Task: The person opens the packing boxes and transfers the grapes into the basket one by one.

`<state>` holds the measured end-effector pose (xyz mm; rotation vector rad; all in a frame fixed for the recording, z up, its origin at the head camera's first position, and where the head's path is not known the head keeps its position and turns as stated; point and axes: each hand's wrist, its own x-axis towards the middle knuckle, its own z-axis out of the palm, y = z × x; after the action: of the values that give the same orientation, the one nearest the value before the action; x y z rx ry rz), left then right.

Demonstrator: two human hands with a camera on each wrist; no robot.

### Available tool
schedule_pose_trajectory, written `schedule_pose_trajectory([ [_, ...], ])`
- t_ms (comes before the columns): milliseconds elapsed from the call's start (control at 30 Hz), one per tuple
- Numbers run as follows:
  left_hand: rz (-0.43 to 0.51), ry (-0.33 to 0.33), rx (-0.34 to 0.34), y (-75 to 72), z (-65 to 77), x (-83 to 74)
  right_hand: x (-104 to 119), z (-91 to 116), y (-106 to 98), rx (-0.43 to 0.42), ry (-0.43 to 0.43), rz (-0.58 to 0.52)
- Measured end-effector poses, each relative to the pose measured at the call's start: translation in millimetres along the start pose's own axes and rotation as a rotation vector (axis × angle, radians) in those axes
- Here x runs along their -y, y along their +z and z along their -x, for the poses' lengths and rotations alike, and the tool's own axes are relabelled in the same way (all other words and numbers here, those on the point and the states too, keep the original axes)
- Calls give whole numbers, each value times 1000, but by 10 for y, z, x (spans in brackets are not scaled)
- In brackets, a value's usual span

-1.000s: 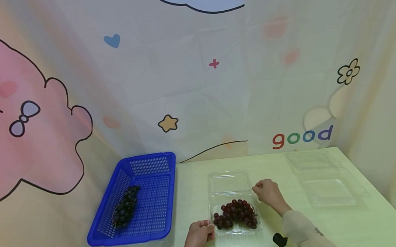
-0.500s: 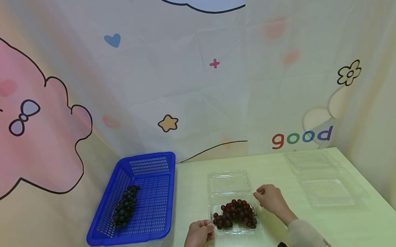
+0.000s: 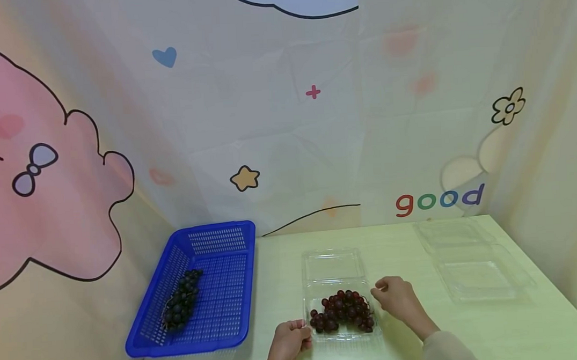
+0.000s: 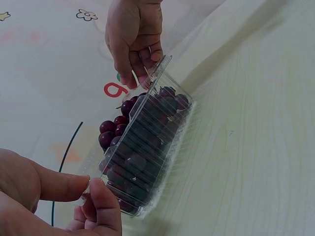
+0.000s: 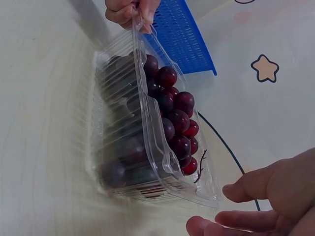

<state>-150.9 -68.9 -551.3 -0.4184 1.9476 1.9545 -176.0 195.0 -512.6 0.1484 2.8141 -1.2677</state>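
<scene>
A clear plastic clamshell box [image 3: 340,337] stands on the table with its lid folded back flat behind it. In its base lies a bunch of red grapes [image 3: 341,309], rising to the rim, with a bit of stem sticking out at the right side. My left hand [image 3: 287,342] pinches the near left part of the rim between thumb and finger, as the left wrist view shows closely. My right hand [image 3: 399,300] hovers just off the right rim; in the right wrist view its thumb [image 5: 246,188] and fingers are parted, with nothing between them.
On the left stands a blue perforated basket [image 3: 233,306] holding a bunch of dark grapes [image 3: 181,303]. Another clear clamshell box [image 3: 479,282] lies opened out on the right of the table. A printed curtain [image 3: 276,121] hangs behind the table.
My right hand has drifted slightly towards me along the box's right side, and the black item at its wrist has almost left the head view. The left hand keeps its pinch.
</scene>
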Motion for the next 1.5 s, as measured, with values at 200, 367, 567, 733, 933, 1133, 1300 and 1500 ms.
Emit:
schedule_pose_trajectory([
  [200,-4,-3,-2,-3,-1,11,4,74,26,9,-6,4],
  [367,-14,-3,-9,-1,1,12,4,109,45,30,4,18],
  [567,-13,0,-17,8,-5,9,-1,132,68,39,11,17],
  [733,-19,9,-24,12,-11,23,-11,138,89,40,7,16],
  [933,-26,25,-14,7,-20,33,-40,136,113,29,16,-2],
  [1133,-19,18,5,0,1,7,-38,136,119,20,12,-3],
  [1300,-9,45,19,-6,21,1,-27,126,116,13,2,11],
  [1500,10,68,21,-4,49,-13,-42,112,136,7,5,-5],
])
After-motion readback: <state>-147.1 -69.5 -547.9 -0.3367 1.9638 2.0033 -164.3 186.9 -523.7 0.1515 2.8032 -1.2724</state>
